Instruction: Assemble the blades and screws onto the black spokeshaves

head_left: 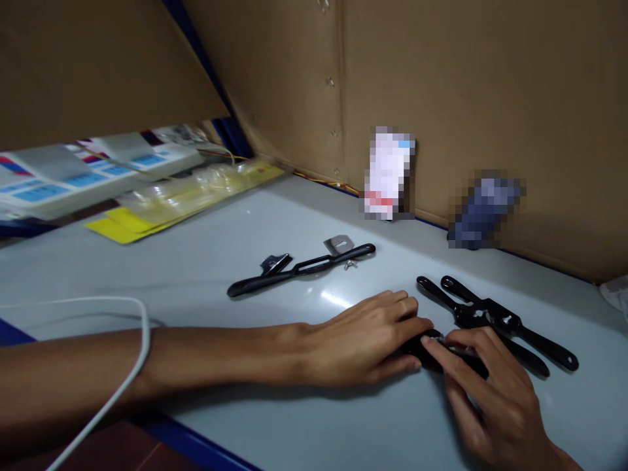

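Left hand (pixel 366 340) and right hand (pixel 490 392) both pinch black spokeshave (pixel 432 347) at 5 o'clock on grey table (pixel 206 288), fingers closed on it. Two more spokeshaves (pixel 495 320) just beside, 3 o'clock. Disassembled spokeshave (pixel 299 268) at 12 o'clock.

A pale grey table (pixel 255 216) carries black spokeshaves (pixel 495 320) — one more (pixel 299 268) apart — a metal plate (pixel 338 244), yellow packets (pixel 186 196).
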Action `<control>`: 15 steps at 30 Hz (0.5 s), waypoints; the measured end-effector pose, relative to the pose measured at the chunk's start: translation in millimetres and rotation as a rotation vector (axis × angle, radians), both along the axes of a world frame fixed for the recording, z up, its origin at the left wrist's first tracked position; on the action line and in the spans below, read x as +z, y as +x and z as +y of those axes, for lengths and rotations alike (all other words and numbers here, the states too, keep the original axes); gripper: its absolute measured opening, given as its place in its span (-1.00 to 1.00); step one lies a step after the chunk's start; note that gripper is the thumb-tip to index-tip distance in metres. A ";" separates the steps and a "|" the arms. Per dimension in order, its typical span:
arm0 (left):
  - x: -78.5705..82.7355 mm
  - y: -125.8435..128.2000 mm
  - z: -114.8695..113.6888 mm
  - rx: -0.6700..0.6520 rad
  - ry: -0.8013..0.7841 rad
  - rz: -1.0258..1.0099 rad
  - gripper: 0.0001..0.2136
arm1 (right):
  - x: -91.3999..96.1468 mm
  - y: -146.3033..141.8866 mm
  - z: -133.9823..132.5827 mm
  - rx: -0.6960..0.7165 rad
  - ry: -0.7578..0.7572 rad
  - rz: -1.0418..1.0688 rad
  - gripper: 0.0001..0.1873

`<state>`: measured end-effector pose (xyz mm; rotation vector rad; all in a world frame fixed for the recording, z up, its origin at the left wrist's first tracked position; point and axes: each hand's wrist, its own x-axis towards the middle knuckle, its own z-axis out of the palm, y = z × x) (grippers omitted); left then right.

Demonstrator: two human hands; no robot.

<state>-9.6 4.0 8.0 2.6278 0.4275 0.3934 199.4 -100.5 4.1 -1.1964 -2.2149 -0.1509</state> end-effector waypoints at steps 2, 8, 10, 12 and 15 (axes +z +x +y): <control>-0.5 -0.1 0.0 -0.001 0.000 -0.008 -0.70 | -1.4 -1.3 1.4 -0.036 0.011 0.010 -0.51; 0.5 0.4 -0.4 0.002 0.033 0.009 -0.67 | -1.0 -4.6 3.6 -0.064 -0.006 0.055 -0.81; 1.6 0.5 -0.7 0.008 0.034 0.020 -0.66 | 0.0 -3.5 2.9 -0.015 -0.001 0.031 -0.77; 2.5 0.6 -1.0 0.011 0.029 0.027 -0.66 | 0.1 -1.7 2.1 0.019 0.009 0.005 -0.66; 2.8 0.7 -1.2 0.011 0.027 0.034 -0.67 | -2.0 0.8 1.7 0.008 -0.003 -0.015 -0.54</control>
